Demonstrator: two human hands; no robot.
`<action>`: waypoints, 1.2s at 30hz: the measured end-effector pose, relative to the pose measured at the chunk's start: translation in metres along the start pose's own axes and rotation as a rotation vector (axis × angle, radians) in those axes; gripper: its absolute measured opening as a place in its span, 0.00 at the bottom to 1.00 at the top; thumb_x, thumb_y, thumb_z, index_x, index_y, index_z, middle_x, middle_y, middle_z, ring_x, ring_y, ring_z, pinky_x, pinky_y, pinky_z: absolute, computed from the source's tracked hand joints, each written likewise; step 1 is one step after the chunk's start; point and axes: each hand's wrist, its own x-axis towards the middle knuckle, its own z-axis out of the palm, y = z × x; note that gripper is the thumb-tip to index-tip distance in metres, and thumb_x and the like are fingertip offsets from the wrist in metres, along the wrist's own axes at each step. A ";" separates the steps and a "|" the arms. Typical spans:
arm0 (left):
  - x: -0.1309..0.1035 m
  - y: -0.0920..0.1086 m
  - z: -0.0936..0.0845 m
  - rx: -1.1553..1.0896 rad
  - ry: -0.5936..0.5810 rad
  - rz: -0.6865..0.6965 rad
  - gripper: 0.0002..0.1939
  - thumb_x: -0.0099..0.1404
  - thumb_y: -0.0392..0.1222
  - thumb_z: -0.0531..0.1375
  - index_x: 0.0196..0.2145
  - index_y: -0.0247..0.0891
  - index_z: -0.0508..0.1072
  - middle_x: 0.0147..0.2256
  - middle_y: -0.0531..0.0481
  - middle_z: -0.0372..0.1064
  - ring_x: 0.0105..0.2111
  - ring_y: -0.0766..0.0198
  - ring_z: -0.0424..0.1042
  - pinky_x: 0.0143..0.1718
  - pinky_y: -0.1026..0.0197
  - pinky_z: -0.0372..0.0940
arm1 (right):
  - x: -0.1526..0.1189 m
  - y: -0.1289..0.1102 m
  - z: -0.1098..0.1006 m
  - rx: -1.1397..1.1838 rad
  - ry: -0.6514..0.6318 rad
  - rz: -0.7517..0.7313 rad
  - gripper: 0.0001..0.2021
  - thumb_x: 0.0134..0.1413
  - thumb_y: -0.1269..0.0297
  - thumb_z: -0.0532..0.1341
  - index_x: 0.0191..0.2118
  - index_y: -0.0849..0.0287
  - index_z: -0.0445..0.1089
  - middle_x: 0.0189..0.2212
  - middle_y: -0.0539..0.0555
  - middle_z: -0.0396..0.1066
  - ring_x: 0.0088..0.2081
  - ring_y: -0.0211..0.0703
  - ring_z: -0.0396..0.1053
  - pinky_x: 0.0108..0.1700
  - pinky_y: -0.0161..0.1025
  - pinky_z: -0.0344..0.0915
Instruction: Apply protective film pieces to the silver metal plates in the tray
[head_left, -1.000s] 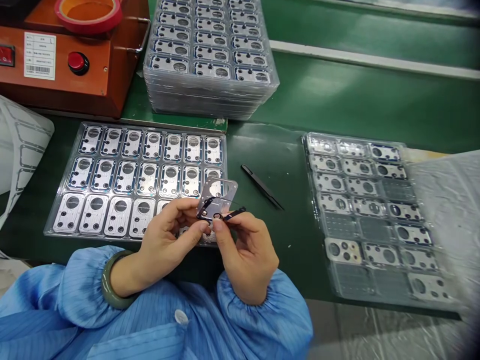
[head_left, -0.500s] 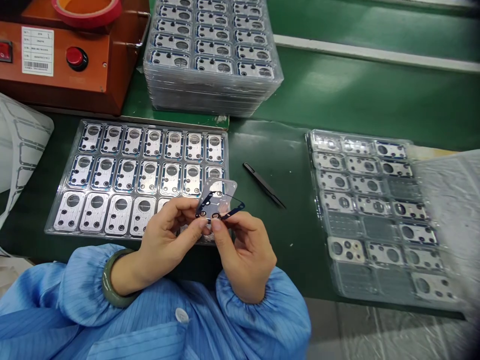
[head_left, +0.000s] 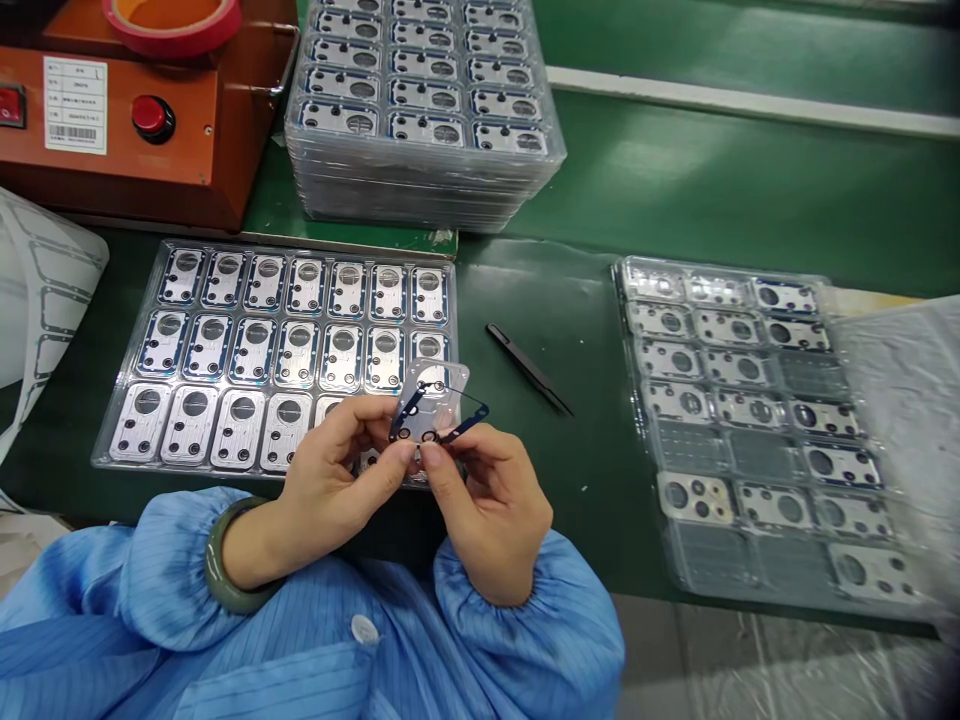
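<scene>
Between both thumbs and fingers I hold a small clear plate (head_left: 454,377) with rounded corners and dark-ringed holes. A thin dark blue adhesive frame (head_left: 474,415) lies against its lower end, its far part standing away from the plate. My left hand (head_left: 341,470) pinches the lower left corner. My right hand (head_left: 487,500) pinches the lower right, thumb beside the left thumb. Beneath my hands, a clear tray (head_left: 101,440) carries rows of similar silvery plates, many edged in blue; its lower right part is hidden. Black tweezers (head_left: 529,370) lie right of my hands.
A tall stack of filled trays (head_left: 420,180) stands at the back. An orange machine (head_left: 150,170) with a red button and a tape roll (head_left: 176,35) is at the back left. Right, another tray (head_left: 690,565) is partly filled, beside plastic sheeting (head_left: 907,390). A white sheet (head_left: 56,290) curls at left.
The plate and frame have tilted slightly and shifted a little left in my fingers. Both hands keep their pinch in nearly the same place.
</scene>
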 end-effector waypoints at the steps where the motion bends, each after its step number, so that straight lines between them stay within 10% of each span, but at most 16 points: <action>1: 0.000 0.000 0.000 0.003 0.001 0.015 0.09 0.63 0.34 0.59 0.41 0.38 0.67 0.29 0.53 0.69 0.28 0.69 0.73 0.31 0.67 0.70 | 0.000 0.000 0.000 0.005 -0.004 -0.004 0.06 0.53 0.72 0.62 0.37 0.55 0.67 0.28 0.47 0.69 0.30 0.37 0.70 0.31 0.35 0.68; 36: -0.004 -0.003 -0.005 0.129 0.049 0.017 0.08 0.68 0.43 0.53 0.32 0.39 0.65 0.22 0.56 0.61 0.20 0.72 0.63 0.21 0.70 0.66 | 0.001 -0.002 -0.003 0.028 -0.149 -0.143 0.09 0.53 0.75 0.61 0.38 0.55 0.66 0.28 0.47 0.70 0.27 0.35 0.68 0.30 0.34 0.68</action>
